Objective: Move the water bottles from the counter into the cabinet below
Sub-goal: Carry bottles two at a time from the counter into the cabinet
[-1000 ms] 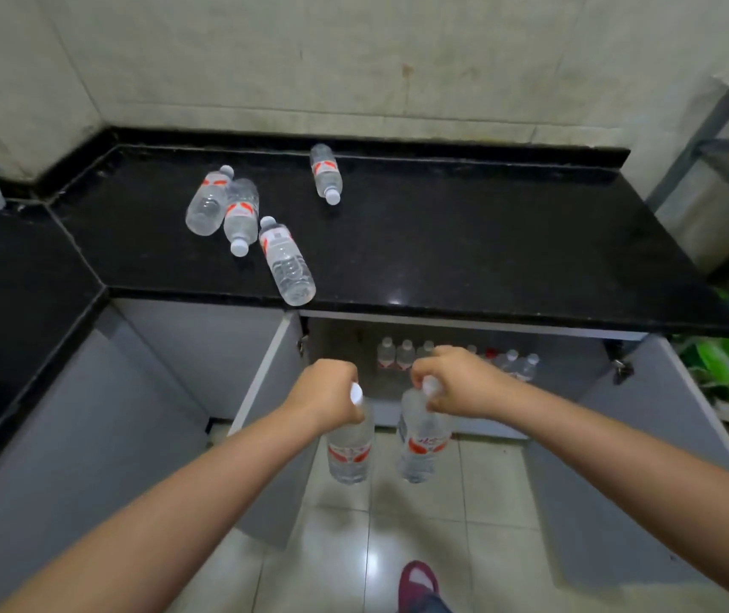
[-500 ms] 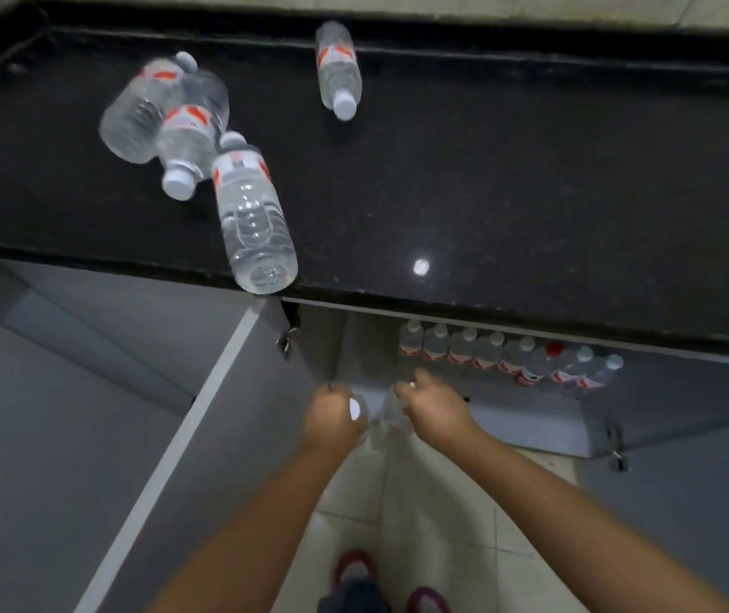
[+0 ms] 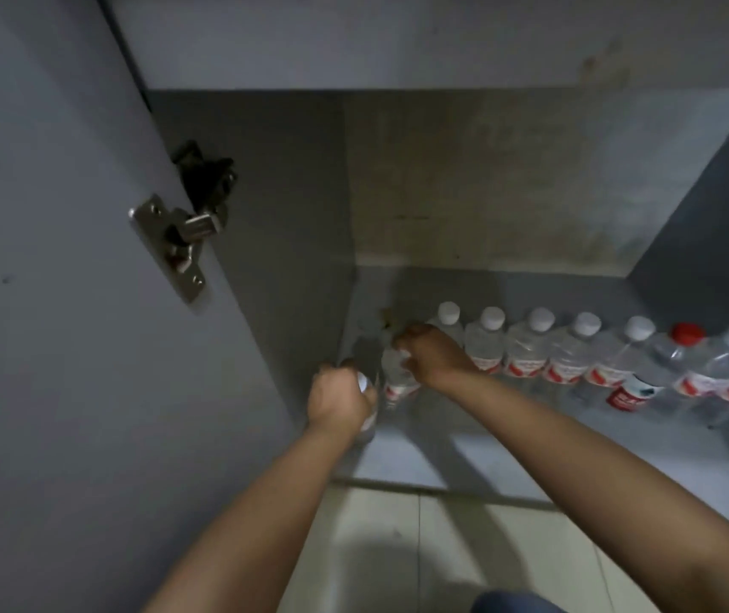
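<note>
Gripping 1 bottle each, left hand and right hand reach inside the cabinet

Interior of a grey base cabinet, viewed from above and in front. The left door stood open, carried on a metal hinge. The back panel was stained and mottled. Pale floor tiles lay before the cabinet's front edge. Lighting was dim, with soft shadows across the shelf.
</note>
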Available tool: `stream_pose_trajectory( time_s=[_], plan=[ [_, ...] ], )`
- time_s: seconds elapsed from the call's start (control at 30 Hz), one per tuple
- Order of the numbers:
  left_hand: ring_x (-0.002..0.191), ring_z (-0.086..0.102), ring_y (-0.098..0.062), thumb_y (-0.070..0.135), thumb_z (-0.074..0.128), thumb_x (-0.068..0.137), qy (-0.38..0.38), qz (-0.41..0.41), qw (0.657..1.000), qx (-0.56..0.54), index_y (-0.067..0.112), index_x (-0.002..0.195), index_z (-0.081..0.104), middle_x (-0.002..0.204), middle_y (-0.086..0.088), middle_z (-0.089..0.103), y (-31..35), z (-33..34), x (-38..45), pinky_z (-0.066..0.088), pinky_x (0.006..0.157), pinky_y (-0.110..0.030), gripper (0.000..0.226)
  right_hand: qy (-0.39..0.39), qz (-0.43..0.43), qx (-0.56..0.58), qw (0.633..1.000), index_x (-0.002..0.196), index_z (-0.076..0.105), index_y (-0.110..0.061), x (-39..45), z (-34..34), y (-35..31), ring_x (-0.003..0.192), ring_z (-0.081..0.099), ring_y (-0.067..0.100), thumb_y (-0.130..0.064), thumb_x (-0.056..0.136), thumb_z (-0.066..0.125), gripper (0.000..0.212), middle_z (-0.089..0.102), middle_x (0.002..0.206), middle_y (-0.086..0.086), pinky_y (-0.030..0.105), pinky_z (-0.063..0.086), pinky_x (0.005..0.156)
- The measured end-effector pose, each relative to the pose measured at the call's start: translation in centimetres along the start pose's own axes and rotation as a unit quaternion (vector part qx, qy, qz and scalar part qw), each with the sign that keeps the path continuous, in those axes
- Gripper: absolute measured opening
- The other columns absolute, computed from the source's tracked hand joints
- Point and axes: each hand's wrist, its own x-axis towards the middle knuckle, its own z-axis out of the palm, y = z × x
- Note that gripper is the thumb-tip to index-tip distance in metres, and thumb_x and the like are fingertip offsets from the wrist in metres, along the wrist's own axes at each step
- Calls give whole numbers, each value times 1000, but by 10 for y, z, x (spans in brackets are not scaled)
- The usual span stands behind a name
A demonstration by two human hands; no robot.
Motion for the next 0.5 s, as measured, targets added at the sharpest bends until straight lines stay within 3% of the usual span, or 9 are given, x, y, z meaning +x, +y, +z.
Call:
stream_pose_trajectory(
  time_s=[0.13, 0.23, 0.5],
  plan=[
    [113, 58, -36, 23, 54, 90, 0, 3, 1000, 7, 2, 112, 62, 120, -21, 62, -8, 10, 9, 48, 93, -32, 32, 22, 34, 10, 999, 127, 54, -5, 19, -9, 3, 127, 46, 30, -7, 90, 54, 37, 49, 136, 20, 29, 33, 103],
    [113, 56, -35, 22, 52, 91, 2, -4, 1000, 14, 2, 113, 60, 121, -21, 60, -13, 18, 13, 48, 92, -31, 31, 28, 45, -15, 998, 124, 56, -5, 34, -13, 4, 123, 50, 32, -6, 89, 53, 35, 51, 131, 21, 29, 37, 99],
    [119, 53, -35, 22, 56, 92, 8, -40, 999, 10, 2, 122, 51, 127, -19, 52, -20, 22, 27, 45, 99, -32, 37, 20, 84, -50, 995, 130, 52, -3, 62, -8, 9, 130, 46, 31, -4, 94, 48, 36, 50, 138, 19, 34, 36, 111]
  ],
)
